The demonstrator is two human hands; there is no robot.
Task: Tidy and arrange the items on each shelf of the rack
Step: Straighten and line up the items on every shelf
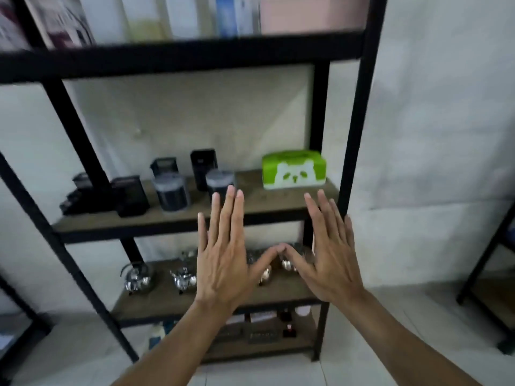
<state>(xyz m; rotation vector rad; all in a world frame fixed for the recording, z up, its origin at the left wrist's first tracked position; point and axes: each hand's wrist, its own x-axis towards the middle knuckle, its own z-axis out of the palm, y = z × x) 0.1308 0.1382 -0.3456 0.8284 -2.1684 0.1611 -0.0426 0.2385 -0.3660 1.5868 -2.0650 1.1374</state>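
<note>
Tissue box [294,169] on shelf just beyond flat right hand [331,256]

The black rack [359,112] carries dark containers [171,195] and a green tissue box [294,169].

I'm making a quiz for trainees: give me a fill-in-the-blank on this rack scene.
1. The green tissue box with a panda face sits at the ____ end of its shelf.
2. Both the left hand and right hand hold ____.
3. The shiny silver teapots stand one shelf ____ the tissue box.

Missing: right; nothing; below
</note>
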